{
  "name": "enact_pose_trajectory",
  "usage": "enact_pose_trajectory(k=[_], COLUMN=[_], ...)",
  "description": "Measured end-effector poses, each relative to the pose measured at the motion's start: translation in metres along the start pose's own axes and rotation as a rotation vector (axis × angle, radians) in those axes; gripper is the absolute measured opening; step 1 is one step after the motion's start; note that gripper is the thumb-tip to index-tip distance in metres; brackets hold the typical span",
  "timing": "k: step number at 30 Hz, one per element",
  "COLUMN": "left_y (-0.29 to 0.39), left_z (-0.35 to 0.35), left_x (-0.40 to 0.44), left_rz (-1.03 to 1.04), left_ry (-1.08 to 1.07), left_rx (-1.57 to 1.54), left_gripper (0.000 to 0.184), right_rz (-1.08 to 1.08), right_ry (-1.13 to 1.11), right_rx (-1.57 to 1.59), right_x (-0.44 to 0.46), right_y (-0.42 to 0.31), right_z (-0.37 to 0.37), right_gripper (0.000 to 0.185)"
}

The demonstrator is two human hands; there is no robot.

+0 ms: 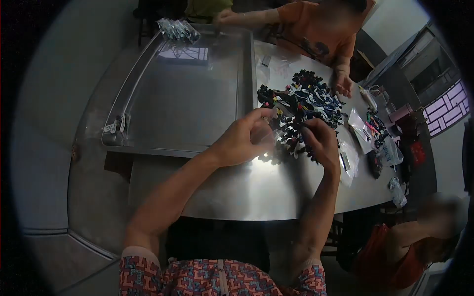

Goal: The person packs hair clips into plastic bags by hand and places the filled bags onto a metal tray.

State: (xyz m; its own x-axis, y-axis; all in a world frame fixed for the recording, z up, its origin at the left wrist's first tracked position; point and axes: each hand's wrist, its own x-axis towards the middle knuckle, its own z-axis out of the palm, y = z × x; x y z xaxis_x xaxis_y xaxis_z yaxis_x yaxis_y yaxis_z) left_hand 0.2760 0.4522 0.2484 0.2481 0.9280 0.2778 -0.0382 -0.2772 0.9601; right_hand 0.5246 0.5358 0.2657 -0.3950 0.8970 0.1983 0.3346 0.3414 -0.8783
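Observation:
A heap of small dark pieces with white, red and yellow parts (316,101) lies on the metal table (237,190). At the near left side of the heap, my left hand (247,135) is raised, fingers curved with a gap between them and the thumb; something thin and clear seems to be at its fingertips, blurred. My right hand (321,140) is over the near edge of the heap, thumb and fingertips pinched together at a dark piece too small to make out.
A large metal tray (192,89) at the left holds bagged items (177,30) at its far corner and white pieces (117,124) at its near corner. Plastic bags (363,130) and another pile (377,126) lie at the right. Two people sit nearby, across and at lower right.

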Motion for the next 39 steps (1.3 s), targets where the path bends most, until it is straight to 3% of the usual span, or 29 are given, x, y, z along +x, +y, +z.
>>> enact_pose_trajectory(k=[3,5,7,12,25,30,33,37,39], left_y=[-0.001,0.0,0.006,0.004,0.001,0.002,0.012,0.005,0.008], left_z=[0.001,0.0,0.0,0.001,0.0,0.0,0.001,0.002,0.002], left_x=[0.0,0.0,-0.001,-0.002,0.0,0.0,-0.002,-0.002,-0.002], left_rz=[0.022,0.019,0.013,-0.014,-0.008,0.013,-0.038,-0.024,-0.036], left_ry=[0.011,0.013,0.006,0.005,-0.018,-0.027,-0.045,-0.061,-0.052], left_rx=[-0.022,0.015,0.049,-0.002,-0.001,0.066,0.023,-0.045,-0.051], left_gripper=[0.066,0.066,0.067,0.066,0.068,0.07,0.07,0.07,0.069], right_rz=[-0.102,-0.18,-0.364,-0.361,-0.406,-0.279,-0.345,-0.319,-0.338], right_ry=[0.166,0.206,0.19,0.198,0.207,0.157,0.091,0.033,0.038], right_rx=[0.17,0.104,-0.198,-0.474,-0.431,-0.625,-0.667,-0.661,-0.509], right_x=[-0.02,-0.029,-0.038,-0.031,-0.034,-0.044,-0.042,-0.033,-0.029], right_y=[-0.042,-0.06,-0.102,-0.123,-0.114,-0.135,-0.134,-0.138,-0.138], right_z=[-0.002,0.001,0.015,0.035,0.047,0.035,0.034,0.039,0.041], right_gripper=[0.013,0.014,0.013,0.018,0.018,0.017,0.017,0.018,0.019])
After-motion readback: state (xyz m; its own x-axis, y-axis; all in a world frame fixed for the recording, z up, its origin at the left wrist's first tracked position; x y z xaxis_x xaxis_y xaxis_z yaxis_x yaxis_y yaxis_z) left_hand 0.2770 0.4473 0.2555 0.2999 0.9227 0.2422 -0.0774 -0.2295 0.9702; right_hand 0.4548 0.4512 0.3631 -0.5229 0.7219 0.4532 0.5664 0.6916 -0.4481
